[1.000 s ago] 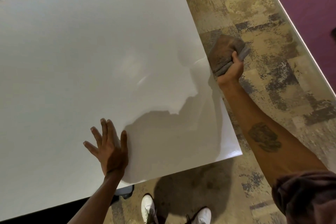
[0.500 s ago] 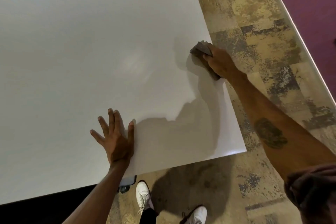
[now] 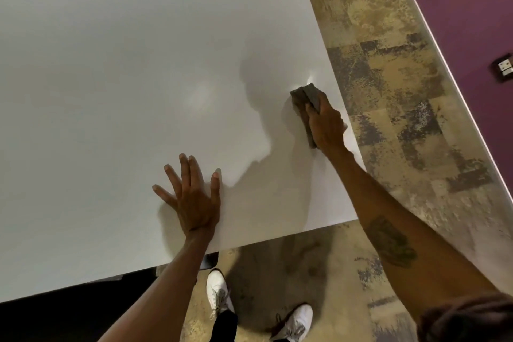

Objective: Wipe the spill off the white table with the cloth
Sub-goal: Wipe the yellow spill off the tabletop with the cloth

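Two hands on the counter (image 3: 111,78). Right hand (image 3: 327,123) presses the cloth (image 3: 304,98) flat near the counter's right edge; its grip is holding the cloth, fingers draped over the folded wad, palm bearing down. Left hand (image 3: 194,197) lies open and splayed on the counter near the front edge, well apart from the cloth, holding nothing, likely bracing.

Spill itself: hard to make out. A faint glossy patch shows just beyond the cloth; cannot tell if it is liquid or glare.

Step in hand, by my reading: a wiping pass. To do it well, keep the cloth flat under even palm pressure, pull strokes inward from the edge so nothing runs onto the floor (image 3: 388,119), overlap passes, and turn the cloth to a dry face once soaked.
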A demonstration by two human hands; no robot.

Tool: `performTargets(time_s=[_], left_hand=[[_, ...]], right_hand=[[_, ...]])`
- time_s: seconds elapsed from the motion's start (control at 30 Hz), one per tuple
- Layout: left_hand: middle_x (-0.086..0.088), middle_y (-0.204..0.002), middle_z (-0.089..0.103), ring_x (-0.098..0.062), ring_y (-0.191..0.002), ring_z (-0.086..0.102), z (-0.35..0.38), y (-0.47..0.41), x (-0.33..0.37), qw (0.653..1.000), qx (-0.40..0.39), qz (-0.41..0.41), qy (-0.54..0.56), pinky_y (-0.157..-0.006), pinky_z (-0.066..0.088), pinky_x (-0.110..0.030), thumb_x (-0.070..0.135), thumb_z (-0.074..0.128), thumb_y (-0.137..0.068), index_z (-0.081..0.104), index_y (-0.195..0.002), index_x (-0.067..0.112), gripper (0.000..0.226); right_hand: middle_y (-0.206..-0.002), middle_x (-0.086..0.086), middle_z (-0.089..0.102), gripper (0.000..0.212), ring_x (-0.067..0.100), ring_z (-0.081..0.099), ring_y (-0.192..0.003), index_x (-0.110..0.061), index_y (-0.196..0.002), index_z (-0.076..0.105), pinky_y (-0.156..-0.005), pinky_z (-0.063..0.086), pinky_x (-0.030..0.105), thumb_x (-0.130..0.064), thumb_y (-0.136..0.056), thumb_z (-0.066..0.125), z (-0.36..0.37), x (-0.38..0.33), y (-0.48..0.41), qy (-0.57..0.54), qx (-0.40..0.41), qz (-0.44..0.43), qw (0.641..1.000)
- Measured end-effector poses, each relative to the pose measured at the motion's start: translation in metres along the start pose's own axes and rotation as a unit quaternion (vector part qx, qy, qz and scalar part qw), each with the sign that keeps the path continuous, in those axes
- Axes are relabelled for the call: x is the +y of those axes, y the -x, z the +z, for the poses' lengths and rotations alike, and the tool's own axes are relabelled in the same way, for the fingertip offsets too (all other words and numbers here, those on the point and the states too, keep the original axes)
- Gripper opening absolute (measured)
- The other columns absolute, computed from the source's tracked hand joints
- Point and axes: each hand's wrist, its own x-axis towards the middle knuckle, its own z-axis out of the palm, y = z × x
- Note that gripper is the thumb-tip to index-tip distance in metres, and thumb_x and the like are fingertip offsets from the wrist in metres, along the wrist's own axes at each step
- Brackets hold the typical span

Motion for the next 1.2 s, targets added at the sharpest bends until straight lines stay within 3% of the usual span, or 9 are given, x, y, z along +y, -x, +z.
performTargets(time_s=[0.13,0.23,0.47,0.67,0.77,0.87,1.0,1.1,1.2], left_hand=[[-0.004,-0.171,0.023,-0.036,-0.160,0.010,0.001,0.001,0.001,1.000,-0.010,-0.001,0.007,-0.121,0.005,-0.074,0.064,0.022,-0.101,0.033,-0.161,0.013,0.080],[-0.004,-0.172,0.019,-0.037,-0.160,0.007,0.002,-0.002,-0.001,1.000,-0.021,0.002,0.004,-0.120,0.003,-0.074,0.062,0.018,-0.102,0.029,-0.162,0.014,0.078],[-0.003,-0.173,0.016,-0.036,-0.161,0.006,0.002,-0.002,-0.003,0.999,-0.028,0.001,0.019,-0.121,-0.001,-0.073,0.048,0.011,-0.105,0.026,-0.163,0.016,0.068],[-0.005,-0.170,0.026,-0.035,-0.160,0.013,-0.006,-0.001,-0.005,0.997,-0.023,0.003,0.069,-0.123,0.001,-0.071,0.047,0.003,-0.104,0.037,-0.160,0.014,0.073],[-0.010,-0.167,0.031,-0.035,-0.159,0.017,-0.015,0.002,-0.007,0.988,0.009,0.018,0.152,-0.123,-0.003,-0.068,0.056,-0.009,-0.102,0.038,-0.158,0.009,0.087],[-0.008,-0.171,0.019,-0.032,-0.161,0.008,-0.019,0.007,-0.020,0.970,0.005,0.036,0.241,-0.124,-0.011,-0.066,0.045,0.011,-0.109,0.024,-0.163,0.012,0.065],[0.000,-0.174,0.003,-0.021,-0.161,-0.002,-0.026,0.010,-0.043,0.958,-0.055,0.076,0.272,-0.126,-0.018,-0.056,0.036,0.021,-0.110,0.012,-0.165,0.019,0.059],[0.006,-0.173,0.007,-0.017,-0.160,0.009,-0.039,0.010,-0.057,0.939,-0.090,0.055,0.326,-0.129,-0.008,-0.050,0.038,0.025,-0.112,0.017,-0.165,0.025,0.055],[0.006,-0.171,0.022,-0.024,-0.159,0.021,-0.059,0.010,-0.070,0.932,-0.133,0.019,0.338,-0.131,0.011,-0.050,0.050,0.025,-0.109,0.028,-0.162,0.030,0.057]], right_hand=[[-0.134,0.018,0.057,0.041,0.039,0.050,-0.124,-0.011,-0.139,0.047,-0.111,0.029,0.053,-0.016,-0.098,0.047,0.034,-0.024,0.003,-0.007,0.087,0.006,0.996],[-0.140,0.017,0.052,0.042,0.037,0.045,-0.131,-0.009,-0.138,0.048,-0.116,0.023,0.054,-0.012,-0.096,0.049,0.049,-0.036,-0.008,-0.003,0.103,0.017,0.995],[-0.151,0.013,0.042,0.053,0.036,0.039,-0.136,-0.017,-0.149,0.035,-0.116,0.029,0.050,-0.019,-0.098,0.048,0.063,-0.053,-0.018,-0.024,-0.021,-0.007,0.999],[-0.146,0.010,0.047,0.053,0.031,0.042,-0.133,-0.026,-0.150,0.034,-0.109,0.026,0.030,-0.023,-0.099,0.051,0.075,-0.064,0.036,-0.037,-0.144,-0.047,0.988],[-0.152,0.006,0.042,0.054,0.029,0.038,-0.137,-0.028,-0.150,0.033,-0.117,0.024,0.037,-0.027,-0.100,0.052,0.082,-0.071,0.072,-0.005,-0.184,-0.061,0.981],[-0.151,0.007,0.044,0.054,0.026,0.043,-0.136,-0.022,-0.150,0.035,-0.119,0.025,0.033,-0.026,-0.100,0.055,0.085,-0.074,0.111,0.031,-0.186,-0.103,0.977],[-0.155,0.008,0.039,0.054,0.027,0.043,-0.139,-0.014,-0.150,0.036,-0.122,0.026,0.041,-0.023,-0.100,0.055,0.087,-0.071,0.158,0.047,-0.217,-0.175,0.959],[-0.157,0.004,0.036,0.053,0.025,0.041,-0.139,-0.019,-0.150,0.034,-0.122,0.024,0.038,-0.025,-0.100,0.053,0.088,-0.068,0.188,0.045,-0.244,-0.165,0.955],[-0.159,-0.002,0.032,0.053,0.019,0.036,-0.143,-0.027,-0.151,0.030,-0.124,0.018,0.033,-0.032,-0.102,0.049,0.093,-0.067,0.214,0.100,-0.267,-0.140,0.948]])
